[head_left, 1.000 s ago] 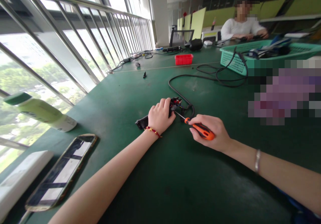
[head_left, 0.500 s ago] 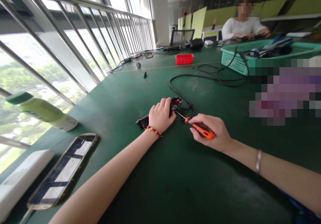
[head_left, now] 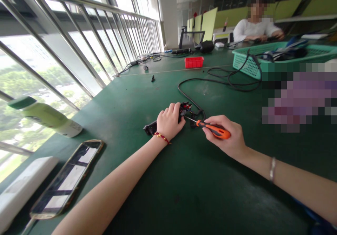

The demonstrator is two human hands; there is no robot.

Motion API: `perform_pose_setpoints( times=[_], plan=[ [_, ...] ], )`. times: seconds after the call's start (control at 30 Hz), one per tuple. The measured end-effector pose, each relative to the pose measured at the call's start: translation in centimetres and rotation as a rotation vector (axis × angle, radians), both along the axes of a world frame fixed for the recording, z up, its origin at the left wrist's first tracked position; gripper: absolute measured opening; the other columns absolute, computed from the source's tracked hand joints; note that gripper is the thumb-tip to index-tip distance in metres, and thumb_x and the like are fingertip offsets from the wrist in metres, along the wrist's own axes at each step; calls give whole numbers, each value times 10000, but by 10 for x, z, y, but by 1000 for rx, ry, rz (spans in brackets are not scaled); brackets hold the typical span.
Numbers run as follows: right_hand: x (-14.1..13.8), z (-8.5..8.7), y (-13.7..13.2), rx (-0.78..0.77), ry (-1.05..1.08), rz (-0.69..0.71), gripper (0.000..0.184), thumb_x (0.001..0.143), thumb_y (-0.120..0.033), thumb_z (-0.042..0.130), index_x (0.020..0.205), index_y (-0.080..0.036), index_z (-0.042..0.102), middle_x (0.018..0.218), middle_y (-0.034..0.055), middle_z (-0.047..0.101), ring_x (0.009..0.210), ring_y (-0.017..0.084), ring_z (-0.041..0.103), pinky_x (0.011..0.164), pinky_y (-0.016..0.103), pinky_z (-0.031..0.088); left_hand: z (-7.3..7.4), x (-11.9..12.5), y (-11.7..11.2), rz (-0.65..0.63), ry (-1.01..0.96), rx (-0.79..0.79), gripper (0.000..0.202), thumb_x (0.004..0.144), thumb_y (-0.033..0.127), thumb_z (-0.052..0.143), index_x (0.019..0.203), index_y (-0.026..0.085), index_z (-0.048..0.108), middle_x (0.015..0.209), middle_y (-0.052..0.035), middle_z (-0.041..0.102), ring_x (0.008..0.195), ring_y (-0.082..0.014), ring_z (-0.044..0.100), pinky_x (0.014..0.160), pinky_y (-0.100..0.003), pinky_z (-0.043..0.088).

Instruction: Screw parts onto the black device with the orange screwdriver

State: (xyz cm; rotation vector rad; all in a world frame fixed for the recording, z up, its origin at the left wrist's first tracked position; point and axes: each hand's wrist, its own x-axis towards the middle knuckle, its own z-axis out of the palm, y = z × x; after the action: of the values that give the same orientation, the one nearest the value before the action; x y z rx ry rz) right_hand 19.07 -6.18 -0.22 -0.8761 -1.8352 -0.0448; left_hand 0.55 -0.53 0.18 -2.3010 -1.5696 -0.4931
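- Left hand (head_left: 168, 122): pressed over black device (head_left: 151, 127) on green table (head_left: 184, 193)
- Right hand (head_left: 226, 136): gripping orange screwdriver (head_left: 214, 130), tip at device's exposed wiring
- Black cable (head_left: 210, 82): runs to green basket (head_left: 247, 65)
- Phone (head_left: 67, 179): near left

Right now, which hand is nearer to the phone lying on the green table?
Left. The left hand, gripping the black device, sits up and right of the phone; the right hand, holding the orange screwdriver, is farther right, beyond the left hand.
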Motion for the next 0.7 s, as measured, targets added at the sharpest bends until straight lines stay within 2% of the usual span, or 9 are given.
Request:
perform_pose_setpoints(
  times=[0.23, 0.43, 0.63, 0.7],
  plan=[
    [-2, -1, 1, 82, 51, 27, 375, 729, -165, 633, 1068, -232, 486, 874, 16, 640, 758, 147, 643, 670, 251, 540, 0, 0, 0, -4, 4, 1, 426, 830, 319, 427, 1222, 154, 410, 1123, -77, 564, 941, -211, 581, 745, -320, 444],
    [0, -1, 0, -10, 18, -3, 253, 744, -208, 632, 971, -233, 525, 779, -5, 636, 621, 123, 628, 571, 229, 525, 1, 0, 0, -3, 0, -5, 427, 831, 318, 426, 1225, 155, 407, 1130, -84, 562, 942, -211, 582, 742, -319, 443],
    [-1, -1, 1, 59, 49, 21, 351, 744, -185, 610, 1066, -235, 479, 908, 37, 645, 785, 174, 648, 688, 298, 543, 1, 0, 0, -5, 3, -11, 431, 832, 324, 431, 1229, 158, 405, 1135, -91, 563, 952, -214, 582, 748, -316, 446],
    [-1, -1, 1, 53, 22, 34, 343, 739, -185, 617, 1051, -234, 486, 883, 27, 648, 744, 160, 646, 660, 279, 541, 1, 0, 0, -6, 2, -10, 434, 832, 322, 431, 1232, 157, 403, 1136, -91, 563, 953, -215, 583, 749, -317, 447]
  ],
)
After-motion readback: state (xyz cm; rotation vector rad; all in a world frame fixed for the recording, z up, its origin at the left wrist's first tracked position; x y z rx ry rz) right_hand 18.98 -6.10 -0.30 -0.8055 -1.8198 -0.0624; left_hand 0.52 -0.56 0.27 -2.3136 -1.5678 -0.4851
